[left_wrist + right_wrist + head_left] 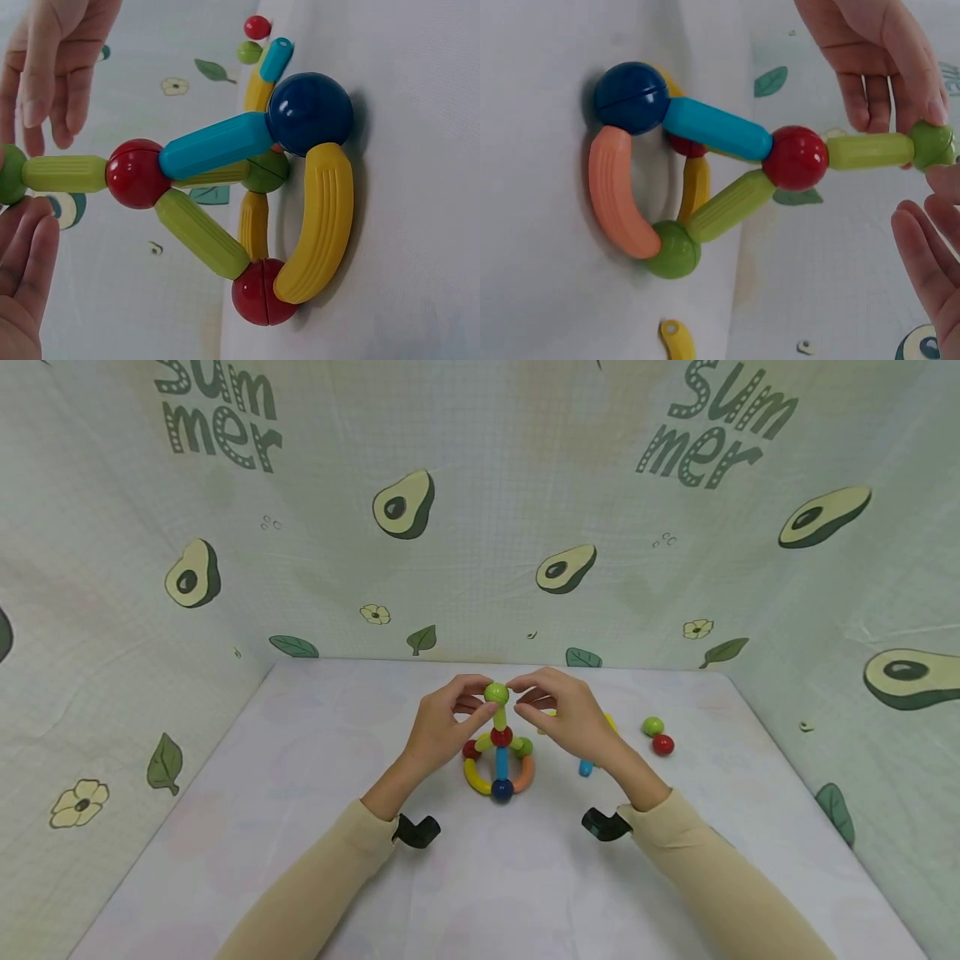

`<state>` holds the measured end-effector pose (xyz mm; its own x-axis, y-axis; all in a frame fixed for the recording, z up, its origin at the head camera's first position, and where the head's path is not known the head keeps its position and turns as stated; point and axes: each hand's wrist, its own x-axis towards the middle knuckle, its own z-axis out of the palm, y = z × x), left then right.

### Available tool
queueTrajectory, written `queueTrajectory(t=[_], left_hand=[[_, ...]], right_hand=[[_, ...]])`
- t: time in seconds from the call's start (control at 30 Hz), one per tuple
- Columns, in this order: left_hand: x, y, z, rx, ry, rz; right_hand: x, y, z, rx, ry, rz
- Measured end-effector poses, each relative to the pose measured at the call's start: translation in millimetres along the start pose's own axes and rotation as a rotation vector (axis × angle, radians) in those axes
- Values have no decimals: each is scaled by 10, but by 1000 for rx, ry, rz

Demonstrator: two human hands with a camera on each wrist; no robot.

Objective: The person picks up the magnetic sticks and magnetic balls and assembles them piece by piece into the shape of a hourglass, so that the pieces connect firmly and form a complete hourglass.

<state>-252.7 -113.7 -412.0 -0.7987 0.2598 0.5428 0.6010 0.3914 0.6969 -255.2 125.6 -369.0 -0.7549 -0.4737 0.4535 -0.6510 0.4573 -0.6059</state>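
The left hand (442, 718) pinched the top ball (497, 693) of the stick tower (502, 763) on the table (495, 885); the right hand (568, 714), fingers loosely parted, held nothing just beside that ball. A sideways nudge could have knocked the upright stick (500, 720) loose, since only 1 joint seemed to carry it. Rightward lay 2 loose balls (663, 745); the right hand partly hid a yellow piece (611, 722) and a blue piece (586, 768).

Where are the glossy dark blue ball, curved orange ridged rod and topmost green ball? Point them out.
Glossy dark blue ball (310, 114), left wrist view: its facing side.
Curved orange ridged rod (614, 193), right wrist view: mid-length.
Topmost green ball (496, 693), head view: its front.
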Motion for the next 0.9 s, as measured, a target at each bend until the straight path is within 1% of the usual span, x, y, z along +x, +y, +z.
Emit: queueTrajectory(t=[0.1, 0.2, 0.53, 0.7, 0.83, 0.9], left_hand=[[-4, 9, 2, 4, 1, -6], [-5, 19, 2, 12, 1, -12], [1, 13, -20, 40, -19, -4], [-11, 14, -45, 48, -17, -6], [-26, 2, -65, 51, -14, -10], [-33, -3, -75, 56, -13, -14]], right_hand=[[-73, 92, -67, -36, -14, 25], [-171, 229, -136, -70, -38, 49], [-605, 699, -331, -143, -173, 106], [-766, 827, -367, -176, -238, 148], [-837, 896, -363, -220, -275, 187], [-854, 923, -357, -237, -283, 191]])
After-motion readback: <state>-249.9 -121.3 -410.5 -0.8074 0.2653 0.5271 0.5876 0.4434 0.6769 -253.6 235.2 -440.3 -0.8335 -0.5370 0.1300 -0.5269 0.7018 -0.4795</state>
